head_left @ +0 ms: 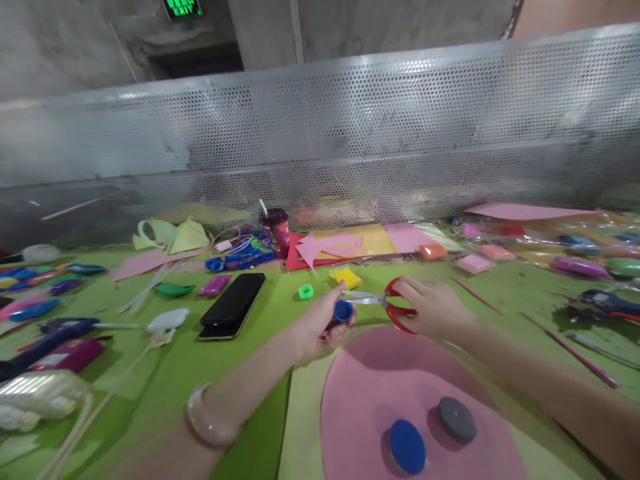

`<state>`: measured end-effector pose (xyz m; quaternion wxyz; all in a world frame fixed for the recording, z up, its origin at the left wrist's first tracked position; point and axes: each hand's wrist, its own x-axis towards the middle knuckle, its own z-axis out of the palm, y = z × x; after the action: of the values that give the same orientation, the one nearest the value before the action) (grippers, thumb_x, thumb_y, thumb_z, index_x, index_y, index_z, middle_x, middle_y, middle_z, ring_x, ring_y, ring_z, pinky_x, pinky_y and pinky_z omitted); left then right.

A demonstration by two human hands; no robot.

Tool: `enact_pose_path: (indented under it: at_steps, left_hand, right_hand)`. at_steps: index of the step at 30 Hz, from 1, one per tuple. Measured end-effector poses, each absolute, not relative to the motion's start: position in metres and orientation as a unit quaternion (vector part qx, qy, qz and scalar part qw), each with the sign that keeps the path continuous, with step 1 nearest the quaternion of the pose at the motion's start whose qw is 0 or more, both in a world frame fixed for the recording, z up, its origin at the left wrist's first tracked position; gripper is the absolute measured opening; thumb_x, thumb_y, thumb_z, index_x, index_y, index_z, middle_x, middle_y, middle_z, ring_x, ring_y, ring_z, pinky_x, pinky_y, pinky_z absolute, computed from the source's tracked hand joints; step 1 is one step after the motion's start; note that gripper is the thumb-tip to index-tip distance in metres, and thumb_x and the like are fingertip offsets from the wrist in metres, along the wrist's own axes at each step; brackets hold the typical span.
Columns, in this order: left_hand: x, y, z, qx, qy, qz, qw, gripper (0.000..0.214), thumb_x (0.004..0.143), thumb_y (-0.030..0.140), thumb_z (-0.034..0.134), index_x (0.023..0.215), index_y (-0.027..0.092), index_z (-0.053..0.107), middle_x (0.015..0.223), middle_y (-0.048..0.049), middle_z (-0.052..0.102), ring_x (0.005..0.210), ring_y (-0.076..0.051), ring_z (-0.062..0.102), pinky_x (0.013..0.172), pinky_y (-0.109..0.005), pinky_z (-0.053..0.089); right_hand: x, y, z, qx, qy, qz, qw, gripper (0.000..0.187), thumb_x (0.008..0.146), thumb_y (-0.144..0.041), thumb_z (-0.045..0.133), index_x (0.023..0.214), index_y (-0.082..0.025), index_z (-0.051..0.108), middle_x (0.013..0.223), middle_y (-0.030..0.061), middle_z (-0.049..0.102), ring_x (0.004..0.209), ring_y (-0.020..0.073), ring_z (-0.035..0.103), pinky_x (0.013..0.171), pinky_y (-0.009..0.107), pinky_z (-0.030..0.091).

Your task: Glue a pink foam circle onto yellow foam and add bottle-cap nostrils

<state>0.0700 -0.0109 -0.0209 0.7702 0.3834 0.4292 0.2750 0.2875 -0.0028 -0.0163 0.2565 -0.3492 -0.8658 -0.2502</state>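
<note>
My left hand (327, 320) is closed around a small blue cup-like piece (343, 310), its round opening facing up; some dark red shows below it between the fingers. My right hand (435, 310) grips red-handled scissors (395, 305), whose blades point left and reach the rim of the blue piece. Under both hands lies a large pink paper circle (370, 393) on a pale yellow sheet (305, 413). A blue disc (407, 447) and a grey disc (457, 420) rest on the pink circle. Just beyond my left hand are a green ring (305, 291) and a yellow packet (346, 277).
A black phone (233, 305) lies left of my hands. Farther left are a glue gun (70, 327) and a power strip (43, 393) with a cable. A drink cup (277, 230) stands at the back before a perforated metal panel (320, 133). Pliers (610, 303) lie at right.
</note>
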Motion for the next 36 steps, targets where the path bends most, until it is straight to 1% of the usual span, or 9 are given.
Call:
enact_pose_path:
  at_steps: [3,6,10,15,19,23,27,31,36]
  left_hand:
    - [0.069,-0.013,-0.017,0.372,0.393,0.273,0.795,0.066,0.089,0.058,0.020,0.045,0.015,0.045,0.027,0.0051,0.022,0.026,-0.004,0.013,0.032,-0.019,0.006]
    - [0.069,-0.017,-0.012,0.365,0.373,0.266,0.811,0.065,0.090,0.052,0.017,0.043,0.016,0.043,0.026,0.0051,0.019,0.026,-0.004,0.011,0.031,-0.018,0.007]
    - [0.071,-0.019,-0.008,0.353,0.381,0.262,0.813,0.063,0.091,0.050,0.015,0.044,0.016,0.042,0.026,0.0050,0.018,0.026,-0.005,0.010,0.030,-0.018,0.007]
    - [0.071,-0.018,-0.007,0.334,0.382,0.268,0.819,0.064,0.091,0.050,0.016,0.044,0.016,0.043,0.026,0.0054,0.018,0.026,-0.004,0.008,0.030,-0.018,0.006]
    - [0.069,-0.016,-0.010,0.314,0.356,0.277,0.835,0.066,0.091,0.050,0.017,0.044,0.015,0.045,0.027,0.0051,0.019,0.026,-0.004,0.010,0.030,-0.018,0.006]
    - [0.069,-0.013,-0.013,0.300,0.353,0.280,0.841,0.066,0.091,0.051,0.018,0.044,0.015,0.045,0.027,0.0053,0.019,0.026,-0.004,0.011,0.031,-0.018,0.005]
    - [0.068,-0.012,-0.013,0.297,0.358,0.274,0.842,0.065,0.091,0.051,0.017,0.043,0.016,0.043,0.027,0.0054,0.019,0.026,-0.004,0.010,0.031,-0.018,0.004]
    - [0.068,-0.013,-0.013,0.311,0.340,0.272,0.845,0.063,0.091,0.052,0.017,0.045,0.016,0.042,0.027,0.0061,0.017,0.027,-0.005,0.008,0.031,-0.018,0.005]
    - [0.069,-0.014,-0.015,0.311,0.322,0.289,0.846,0.064,0.091,0.052,0.016,0.045,0.016,0.042,0.027,0.0057,0.019,0.027,-0.005,0.009,0.032,-0.019,0.007]
  right_hand:
    - [0.289,-0.003,-0.016,-0.370,-0.868,-0.237,0.233,0.014,0.077,-0.024,0.047,0.081,-0.018,0.058,0.070,0.0035,0.067,0.054,0.0132,0.057,0.047,0.025,0.030]
    - [0.290,-0.004,-0.015,-0.373,-0.878,-0.216,0.208,0.014,0.076,-0.024,0.047,0.083,-0.018,0.058,0.070,0.0034,0.068,0.053,0.0134,0.057,0.047,0.025,0.030]
    - [0.290,-0.004,-0.015,-0.361,-0.883,-0.219,0.204,0.016,0.077,-0.026,0.046,0.083,-0.018,0.058,0.068,0.0030,0.066,0.051,0.0128,0.056,0.047,0.024,0.028]
    - [0.289,-0.003,-0.017,-0.349,-0.872,-0.268,0.215,0.018,0.082,-0.025,0.043,0.081,-0.017,0.059,0.069,0.0038,0.066,0.051,0.0117,0.054,0.046,0.025,0.027]
    - [0.286,-0.004,-0.019,-0.346,-0.864,-0.296,0.213,0.023,0.084,-0.024,0.039,0.079,-0.016,0.060,0.069,0.0038,0.066,0.048,0.0104,0.052,0.044,0.026,0.023]
    - [0.283,-0.005,-0.019,-0.364,-0.862,-0.296,0.193,0.024,0.084,-0.024,0.038,0.078,-0.016,0.060,0.064,0.0037,0.065,0.044,0.0103,0.048,0.043,0.026,0.019]
    - [0.281,-0.007,-0.019,-0.387,-0.860,-0.285,0.171,0.023,0.083,-0.024,0.040,0.078,-0.017,0.061,0.061,0.0033,0.064,0.043,0.0106,0.049,0.044,0.026,0.016]
    - [0.279,-0.009,-0.017,-0.414,-0.862,-0.250,0.152,0.022,0.083,-0.025,0.041,0.081,-0.017,0.062,0.065,0.0034,0.066,0.044,0.0118,0.052,0.044,0.026,0.017]
    - [0.276,-0.018,-0.011,-0.451,-0.860,-0.194,0.142,0.018,0.079,-0.025,0.045,0.084,-0.019,0.061,0.072,0.0027,0.069,0.050,0.0138,0.058,0.046,0.026,0.024]
